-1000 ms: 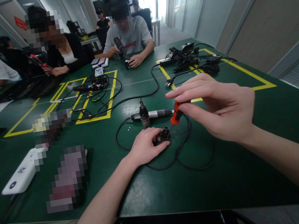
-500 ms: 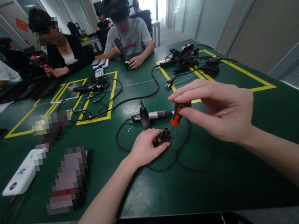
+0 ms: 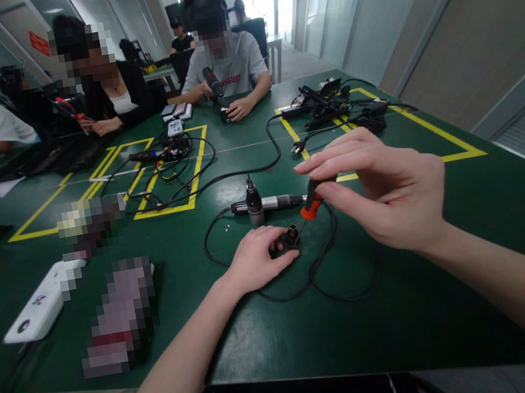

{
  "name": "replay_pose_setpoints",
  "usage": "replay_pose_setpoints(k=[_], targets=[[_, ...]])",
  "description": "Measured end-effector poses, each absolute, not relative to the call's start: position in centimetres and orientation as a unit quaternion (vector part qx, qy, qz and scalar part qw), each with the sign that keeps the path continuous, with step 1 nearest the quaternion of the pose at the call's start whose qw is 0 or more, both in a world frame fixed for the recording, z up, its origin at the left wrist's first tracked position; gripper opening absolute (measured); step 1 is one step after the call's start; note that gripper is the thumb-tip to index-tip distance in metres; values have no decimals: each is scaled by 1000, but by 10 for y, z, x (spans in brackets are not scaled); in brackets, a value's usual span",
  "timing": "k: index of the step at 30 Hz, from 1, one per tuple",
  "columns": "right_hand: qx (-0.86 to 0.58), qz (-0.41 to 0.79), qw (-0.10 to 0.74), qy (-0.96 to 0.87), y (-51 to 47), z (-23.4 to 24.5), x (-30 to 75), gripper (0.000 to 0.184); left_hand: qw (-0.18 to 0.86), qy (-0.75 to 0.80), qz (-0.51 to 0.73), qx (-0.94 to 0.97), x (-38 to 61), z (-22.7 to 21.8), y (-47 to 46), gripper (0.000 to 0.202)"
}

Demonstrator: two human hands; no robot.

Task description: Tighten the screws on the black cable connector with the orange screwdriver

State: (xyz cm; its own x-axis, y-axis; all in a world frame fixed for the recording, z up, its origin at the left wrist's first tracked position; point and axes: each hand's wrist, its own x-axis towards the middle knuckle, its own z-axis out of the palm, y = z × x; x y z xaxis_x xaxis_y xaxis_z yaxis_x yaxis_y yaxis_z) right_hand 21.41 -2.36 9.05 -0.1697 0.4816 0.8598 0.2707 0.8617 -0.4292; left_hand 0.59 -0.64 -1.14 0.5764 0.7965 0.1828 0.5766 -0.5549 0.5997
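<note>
My left hand [image 3: 256, 258] rests on the green table [image 3: 414, 305] and pinches a small black connector part [image 3: 291, 239] against it. My right hand [image 3: 384, 195] hovers just right of it, fingers closed round an orange and black screwdriver [image 3: 310, 200] whose tip points down at the connector. Behind them lies a silver and black plug [image 3: 266, 203] with another black plug [image 3: 252, 197] standing upright on it. A black cable [image 3: 327, 273] loops around both hands.
A white power bank [image 3: 41, 308] and blurred objects lie to the left. Yellow tape boxes [image 3: 182, 204] mark the table, with cables and chargers [image 3: 327, 104] at the back right. Other people sit across and at the left, handling their own tools.
My right hand has shifted slightly, turning the screwdriver a little between its fingers. The left hand and the connector have stayed put.
</note>
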Motion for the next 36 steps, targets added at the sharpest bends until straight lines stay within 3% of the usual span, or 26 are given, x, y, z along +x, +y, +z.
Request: replay_pose_setpoints(k=[21,27,36], targets=[[-232,95,593,-765,-25,89,214,31,238,400,225,856,6,-11,-6,22],[-237,103,584,-769,-25,86,217,42,237,406,227,853,6,-11,-6,22],[-233,106,589,-767,-25,86,216,33,239,405,220,854,6,-10,-8,19]])
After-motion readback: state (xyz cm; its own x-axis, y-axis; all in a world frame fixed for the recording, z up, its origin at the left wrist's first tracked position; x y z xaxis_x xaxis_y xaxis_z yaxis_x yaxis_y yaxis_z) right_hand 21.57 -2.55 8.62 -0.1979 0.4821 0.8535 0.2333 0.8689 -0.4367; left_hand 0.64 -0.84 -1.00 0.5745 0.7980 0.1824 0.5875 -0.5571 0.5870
